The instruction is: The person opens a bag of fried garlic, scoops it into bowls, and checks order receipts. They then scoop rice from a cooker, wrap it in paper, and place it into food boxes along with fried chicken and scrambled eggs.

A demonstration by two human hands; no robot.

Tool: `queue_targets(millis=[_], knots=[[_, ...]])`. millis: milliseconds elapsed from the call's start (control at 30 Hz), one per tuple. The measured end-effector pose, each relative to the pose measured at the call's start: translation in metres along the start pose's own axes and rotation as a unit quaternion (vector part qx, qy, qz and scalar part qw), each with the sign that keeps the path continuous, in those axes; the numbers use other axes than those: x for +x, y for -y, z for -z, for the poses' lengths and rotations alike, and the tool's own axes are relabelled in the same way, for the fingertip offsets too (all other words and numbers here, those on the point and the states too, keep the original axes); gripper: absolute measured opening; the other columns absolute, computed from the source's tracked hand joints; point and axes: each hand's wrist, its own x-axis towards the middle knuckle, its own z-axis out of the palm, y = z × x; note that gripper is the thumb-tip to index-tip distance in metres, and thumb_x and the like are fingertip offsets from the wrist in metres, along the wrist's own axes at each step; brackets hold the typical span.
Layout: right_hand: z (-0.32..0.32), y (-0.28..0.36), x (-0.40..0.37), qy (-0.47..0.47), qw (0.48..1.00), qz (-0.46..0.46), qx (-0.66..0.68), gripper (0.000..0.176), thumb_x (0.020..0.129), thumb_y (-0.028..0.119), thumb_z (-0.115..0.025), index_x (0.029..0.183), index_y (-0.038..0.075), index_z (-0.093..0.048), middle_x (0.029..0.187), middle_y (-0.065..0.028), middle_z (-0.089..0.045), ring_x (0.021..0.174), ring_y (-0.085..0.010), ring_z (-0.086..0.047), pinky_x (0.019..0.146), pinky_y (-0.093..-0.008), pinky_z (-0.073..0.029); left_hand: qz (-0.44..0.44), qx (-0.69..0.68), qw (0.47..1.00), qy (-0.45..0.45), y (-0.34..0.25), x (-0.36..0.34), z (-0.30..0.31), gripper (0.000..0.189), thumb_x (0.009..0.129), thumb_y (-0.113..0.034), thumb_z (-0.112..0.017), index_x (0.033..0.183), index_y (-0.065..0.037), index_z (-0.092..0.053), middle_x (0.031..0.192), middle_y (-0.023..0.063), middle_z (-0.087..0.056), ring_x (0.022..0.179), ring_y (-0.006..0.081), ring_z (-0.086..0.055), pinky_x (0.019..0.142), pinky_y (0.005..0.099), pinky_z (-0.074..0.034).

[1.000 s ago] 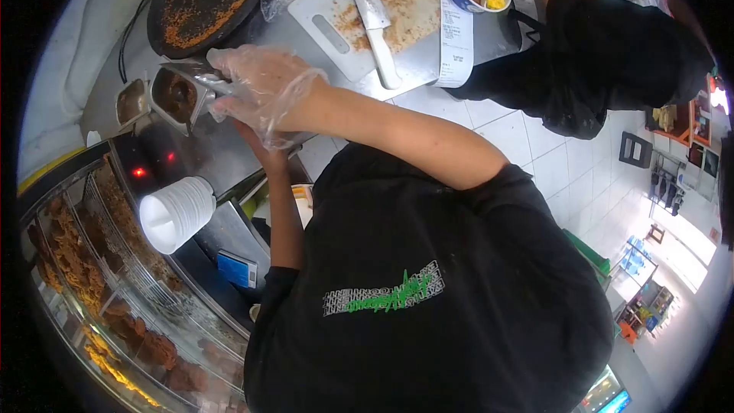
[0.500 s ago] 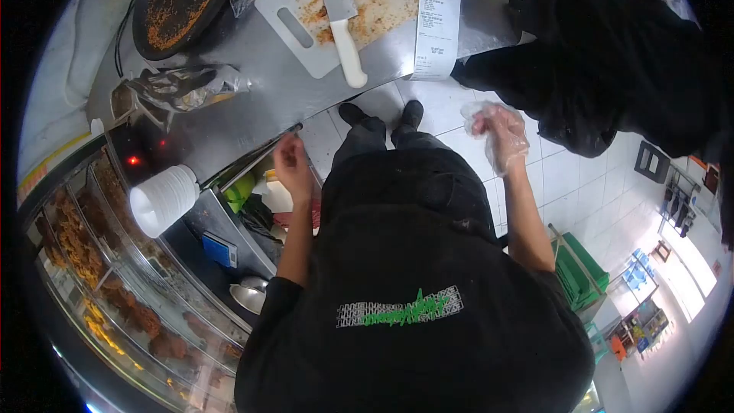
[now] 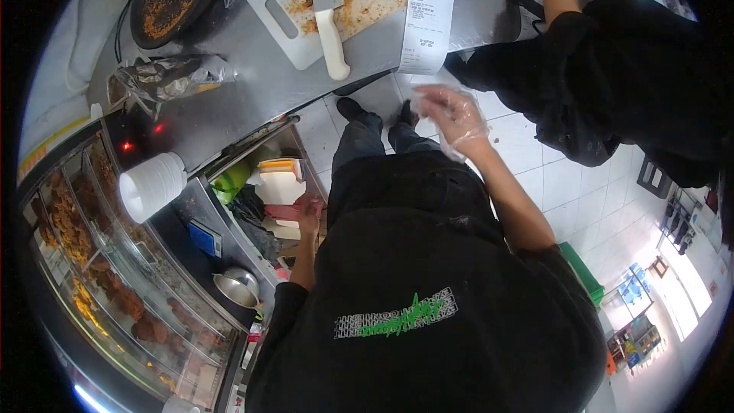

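My left hand point(image 3: 309, 212) is down at the open compartment point(image 3: 287, 144) under the metal table point(image 3: 260, 103). The pale flat stack point(image 3: 281, 187), which shows an orange layer at its far end, lies just beyond the fingers, and a reddish packet point(image 3: 283, 211) is directly beside them. These fingers look blurred, so I cannot tell if they touch the packet, nor if they are spread or pressed together. Left of the stack I see a green round object point(image 3: 230, 181) and a dark plastic bag point(image 3: 248, 210). My right hand point(image 3: 451, 118), in a clear loose glove, is above the tiled floor point(image 3: 524, 150), well apart from the stack. Its fingers are bent inward; whether they pinch something, I cannot tell. Nearest to it is the long printed receipt point(image 3: 425, 27), which hangs over the table's edge. Farther away, the knife point(image 3: 326, 9) lies with its blade on the cutting board point(image 3: 306, 52).
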Motion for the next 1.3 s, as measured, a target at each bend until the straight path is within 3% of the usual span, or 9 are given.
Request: queue_targets(millis=[200,367,733,1000,1033,1067,1133,1233,1300], knots=[[0.026,-0.011,0.047,-0.097,0.986,-0.048,-0.129,0.046,0.084,0.024,-0.061,0.127,0.011,-0.054,0.087,-0.0119,-0.066,0.079,-0.0250,-0.064,0.074,-0.0348,-0.049,-0.198,0.333,0.921,-0.047,-0.014,-0.016,-0.007,0.030,0.092,-0.010,-0.046,0.122,-0.007,-0.050,0.112,0.0156,-0.057,0.089,0.0246,-0.060,0.071,0.0344,-0.049],[0.042,-0.021,0.076,-0.130,0.973,-0.055,-0.182,0.050,0.083,0.024,-0.061,0.131,0.013,-0.051,0.087,-0.0128,-0.065,0.080,-0.0276,-0.064,0.077,-0.0376,-0.048,0.134,-0.067,0.985,0.080,-0.014,-0.013,-0.026,0.036,0.092,-0.010,-0.043,0.128,-0.009,-0.047,0.118,0.0185,-0.058,0.101,0.0301,-0.060,0.082,0.0333,-0.048],[0.040,-0.037,0.057,-0.134,0.978,0.006,-0.161,0.037,0.086,0.025,-0.058,0.120,0.012,-0.059,0.086,-0.0144,-0.066,0.079,-0.0310,-0.063,0.076,-0.0396,-0.048,0.157,-0.034,0.984,0.082,-0.049,-0.006,-0.034,0.035,0.092,-0.011,-0.041,0.126,-0.003,-0.049,0.106,0.0132,-0.060,0.096,0.0251,-0.058,0.084,0.0329,-0.045],[0.019,-0.140,-0.102,-0.018,0.865,0.212,-0.454,0.024,0.087,0.025,-0.056,0.103,0.010,-0.067,0.087,-0.0111,-0.068,0.081,-0.0273,-0.063,0.075,-0.0380,-0.048,-0.126,0.157,0.951,0.233,0.055,0.065,-0.027,0.037,0.089,-0.012,-0.042,0.124,-0.006,-0.051,0.103,0.0165,-0.062,0.096,0.0341,-0.059,0.083,0.0386,-0.046],[0.022,-0.184,-0.136,-0.017,0.937,0.051,-0.344,0.027,0.088,0.029,-0.054,0.104,0.011,-0.067,0.093,-0.0105,-0.068,0.087,-0.0263,-0.063,0.078,-0.0380,-0.047,-0.288,0.202,0.905,0.242,0.071,0.089,-0.023,0.037,0.089,-0.012,-0.042,0.124,-0.006,-0.052,0.103,0.0169,-0.063,0.096,0.0352,-0.059,0.083,0.0393,-0.046],[0.020,-0.222,-0.180,-0.023,0.971,-0.114,-0.209,0.030,0.090,0.033,-0.051,0.104,0.012,-0.067,0.098,-0.0100,-0.068,0.092,-0.0252,-0.062,0.081,-0.0380,-0.046,0.052,0.141,0.931,0.332,0.019,0.104,-0.025,0.037,0.085,-0.011,-0.043,0.121,-0.009,-0.054,0.098,0.0219,-0.063,0.096,0.0392,-0.060,0.083,0.0420,-0.047],[0.029,-0.266,-0.266,-0.168,0.898,-0.405,0.018,0.039,0.093,0.040,-0.043,0.108,0.013,-0.066,0.110,-0.0123,-0.064,0.103,-0.0243,-0.059,0.088,-0.0411,-0.044,-0.076,0.428,0.792,0.430,-0.069,0.146,-0.026,0.033,0.081,-0.014,-0.048,0.111,-0.008,-0.059,0.087,0.0159,-0.065,0.083,0.0328,-0.063,0.075,0.0444,-0.050],[0.007,-0.323,-0.418,-0.233,0.764,-0.524,-0.296,0.036,0.092,0.029,-0.039,0.102,0.010,-0.067,0.102,-0.0146,-0.066,0.100,-0.0260,-0.062,0.085,-0.0396,-0.048,-0.523,0.516,0.614,0.289,-0.072,0.231,-0.042,0.026,0.090,-0.014,-0.042,0.111,-0.007,-0.057,0.099,0.0101,-0.063,0.085,0.0248,-0.060,0.089,0.0391,-0.043],[-0.016,-0.376,-0.493,-0.296,0.681,-0.608,-0.280,0.030,0.087,0.020,-0.043,0.098,0.009,-0.069,0.097,-0.0143,-0.067,0.095,-0.0277,-0.063,0.082,-0.0392,-0.050,0.070,0.071,0.928,0.358,-0.167,0.205,-0.102,0.034,0.095,-0.021,-0.043,0.124,-0.003,-0.046,0.100,0.0056,-0.059,0.086,0.0178,-0.058,0.082,0.0311,-0.046]])
